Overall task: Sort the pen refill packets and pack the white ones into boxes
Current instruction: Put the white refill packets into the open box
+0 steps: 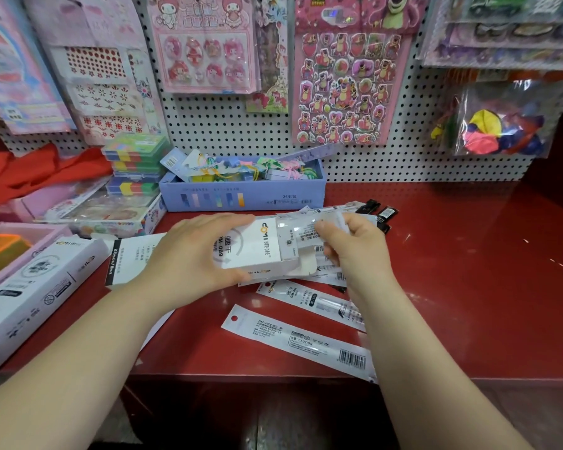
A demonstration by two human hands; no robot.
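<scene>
My left hand [189,254] grips a white refill box [257,248] above the red shelf, its open end turned to the right. My right hand [355,248] pinches a bunch of white refill packets [309,232] whose ends sit in the box's mouth. More white packets [306,342] lie loose on the shelf below and in front of my hands. A few black packets [381,212] lie behind my right hand. A second white box [36,287] lies shut at the left, and another white box [134,258] lies under my left wrist.
A blue box [241,193] of small stationery stands against the pegboard. Stacked colourful cases [134,164] and a pink tray [10,248] crowd the left. Sticker sheets [342,76] and a bag of balloons [501,121] hang above. The red shelf [468,271] ends at a front edge near me.
</scene>
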